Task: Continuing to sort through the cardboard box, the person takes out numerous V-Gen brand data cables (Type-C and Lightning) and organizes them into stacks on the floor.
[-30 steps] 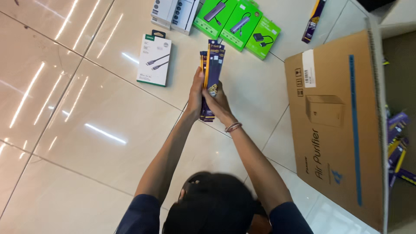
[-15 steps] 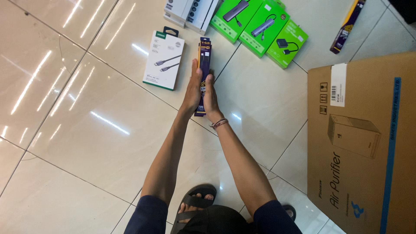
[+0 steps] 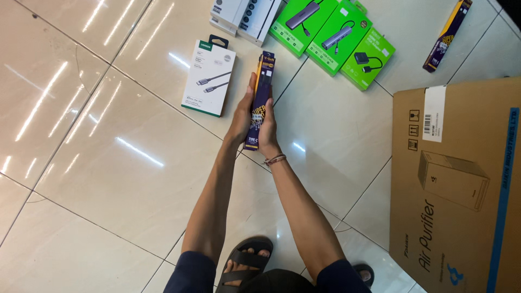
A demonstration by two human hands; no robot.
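Both my hands hold one long narrow dark purple box (image 3: 262,87) with yellow print, low over the tiled floor. My left hand (image 3: 241,118) grips its left side and my right hand (image 3: 268,133) its right side near the lower end; a thin bracelet sits on the right wrist. Just left of the box lies a white cable package (image 3: 209,77) flat on the floor.
Three green accessory boxes (image 3: 336,38) and two white boxes (image 3: 245,16) lie in a row at the top. Another narrow purple box (image 3: 446,35) lies at top right. A large brown cardboard carton (image 3: 461,179) stands at right. My sandalled feet (image 3: 247,260) show below.
My arms have stretched forward and the purple box has moved down toward the floor beside the white cable package. The view has shifted, showing more of the carton.
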